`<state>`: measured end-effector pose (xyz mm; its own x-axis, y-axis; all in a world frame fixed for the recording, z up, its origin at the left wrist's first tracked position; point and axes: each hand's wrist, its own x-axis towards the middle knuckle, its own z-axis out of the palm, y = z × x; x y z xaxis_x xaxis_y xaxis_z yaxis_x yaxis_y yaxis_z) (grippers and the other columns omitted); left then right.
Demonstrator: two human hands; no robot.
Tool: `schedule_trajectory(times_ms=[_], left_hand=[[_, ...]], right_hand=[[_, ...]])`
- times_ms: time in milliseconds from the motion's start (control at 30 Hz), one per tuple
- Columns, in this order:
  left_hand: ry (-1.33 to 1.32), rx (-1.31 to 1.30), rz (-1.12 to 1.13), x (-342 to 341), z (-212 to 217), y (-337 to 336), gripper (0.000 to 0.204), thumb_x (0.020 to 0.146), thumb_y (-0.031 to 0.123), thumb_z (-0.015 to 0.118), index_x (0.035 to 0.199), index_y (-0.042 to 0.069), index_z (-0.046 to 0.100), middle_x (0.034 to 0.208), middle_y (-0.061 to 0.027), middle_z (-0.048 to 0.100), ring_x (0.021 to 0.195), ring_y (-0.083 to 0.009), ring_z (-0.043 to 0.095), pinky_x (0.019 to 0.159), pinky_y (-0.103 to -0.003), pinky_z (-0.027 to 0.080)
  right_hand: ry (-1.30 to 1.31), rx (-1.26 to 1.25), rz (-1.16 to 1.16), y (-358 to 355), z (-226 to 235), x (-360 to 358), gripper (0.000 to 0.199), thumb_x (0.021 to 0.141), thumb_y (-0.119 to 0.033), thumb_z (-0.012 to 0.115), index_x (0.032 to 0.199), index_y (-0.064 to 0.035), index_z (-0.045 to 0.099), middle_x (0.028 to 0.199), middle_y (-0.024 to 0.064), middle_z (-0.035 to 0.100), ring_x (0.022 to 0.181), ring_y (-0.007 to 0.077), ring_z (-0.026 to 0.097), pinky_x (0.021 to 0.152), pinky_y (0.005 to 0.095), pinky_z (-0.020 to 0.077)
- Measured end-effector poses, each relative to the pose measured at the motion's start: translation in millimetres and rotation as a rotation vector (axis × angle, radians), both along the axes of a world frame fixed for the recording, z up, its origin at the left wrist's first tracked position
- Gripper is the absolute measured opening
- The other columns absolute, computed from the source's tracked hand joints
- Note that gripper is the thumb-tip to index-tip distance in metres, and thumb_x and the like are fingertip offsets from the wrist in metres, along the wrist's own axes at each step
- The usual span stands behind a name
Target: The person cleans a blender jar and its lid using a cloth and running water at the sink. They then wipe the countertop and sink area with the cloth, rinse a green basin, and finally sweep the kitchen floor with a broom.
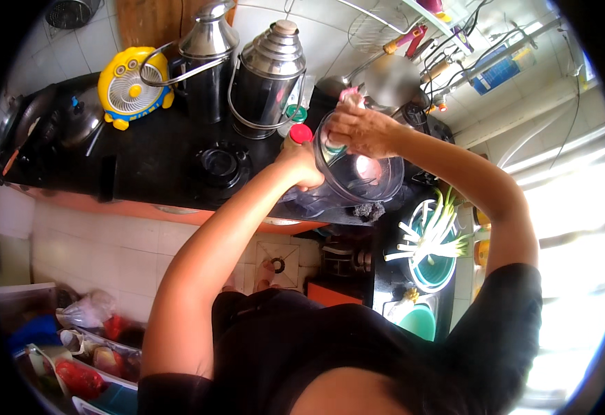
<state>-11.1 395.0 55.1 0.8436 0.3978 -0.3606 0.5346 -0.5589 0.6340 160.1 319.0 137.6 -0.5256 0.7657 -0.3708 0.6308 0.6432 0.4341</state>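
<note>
A large clear plastic container [371, 192] is tilted on its side over the black counter. My left hand [301, 166] is closed on its left side, next to a jar with a red lid [300, 134]. At the container's upper rim is my right hand [365, 131], its fingers curled. A pinkish-white bundle [350, 99] pokes out above those fingers; its kind is unclear. Below the same fingers shows a small green-and-white piece [333, 149], partly hidden by the hand and rim.
Two steel flasks [269, 76] with wire handles and a yellow fan [135, 86] stand along the wall. A black stove burner [221, 164] lies left of my forearm. Spring onions [432, 232] rest across a teal basin [432, 275] at right. Utensils hang above.
</note>
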Motion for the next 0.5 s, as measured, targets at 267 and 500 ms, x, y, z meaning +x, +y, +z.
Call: schedule_trajectory(times_ms=[267,500], left_hand=[[0.042,-0.015,0.005,-2.1,6.2,-2.4,0.085,0.055,0.009,0.063,0.13,-0.011,0.029,0.072,-0.0143,0.066,0.078,-0.0255,0.066,0.072,-0.031,0.052],[0.011,0.137,0.009,5.4,-8.2,-3.7,0.093,0.054,0.01,0.063,0.136,-0.011,0.023,0.085,-0.0197,0.066,0.089,-0.0301,0.064,0.078,-0.032,0.051]], right_hand=[[-0.437,0.034,-0.217,-45.2,-39.1,38.3,0.046,0.077,-0.022,0.057,0.122,-0.0119,0.055,0.122,-0.0002,0.052,0.122,0.0191,0.039,0.108,0.0384,0.022],[-0.252,-0.377,-0.724,-75.5,-6.7,7.5,0.024,0.074,-0.018,0.065,0.098,-0.0212,0.067,0.099,0.0,0.064,0.098,0.0241,0.06,0.068,0.0386,0.0509]])
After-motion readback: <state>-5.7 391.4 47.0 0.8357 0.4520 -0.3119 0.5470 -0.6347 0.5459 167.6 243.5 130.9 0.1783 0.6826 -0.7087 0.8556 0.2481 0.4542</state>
